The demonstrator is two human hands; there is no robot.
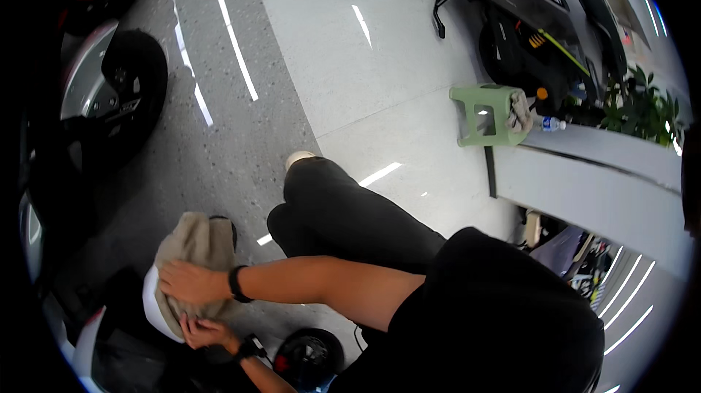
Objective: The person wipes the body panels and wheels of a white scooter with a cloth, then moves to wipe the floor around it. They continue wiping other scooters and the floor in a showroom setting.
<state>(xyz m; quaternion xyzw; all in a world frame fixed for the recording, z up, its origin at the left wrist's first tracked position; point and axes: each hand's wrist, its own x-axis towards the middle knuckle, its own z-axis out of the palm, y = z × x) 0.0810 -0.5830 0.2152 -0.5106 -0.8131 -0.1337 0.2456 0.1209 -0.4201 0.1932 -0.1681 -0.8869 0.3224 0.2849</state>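
A tan cloth (189, 234) is draped over a white curved panel (155, 305), whose edge shows along the cloth's left and lower side. My right hand (191, 282) lies on top of the cloth, back up, with the fingers bent into it. Just below, my left hand (207, 333) holds the cloth's lower edge with its fingertips beside the white rim. A black band (239, 284) circles my right wrist. My left wrist carries a strapped device (253, 347) with a cable. Most of what the cloth covers is hidden.
Vehicle wheels (134, 91) stand along the left. A smaller black wheel (309, 357) is below my arms. My bent leg (350, 212) is above them. Upper right are a dark two-wheeler (526, 4), a green stool (468, 116) with a rag, a bottle (552, 124) and a white counter (591, 179).
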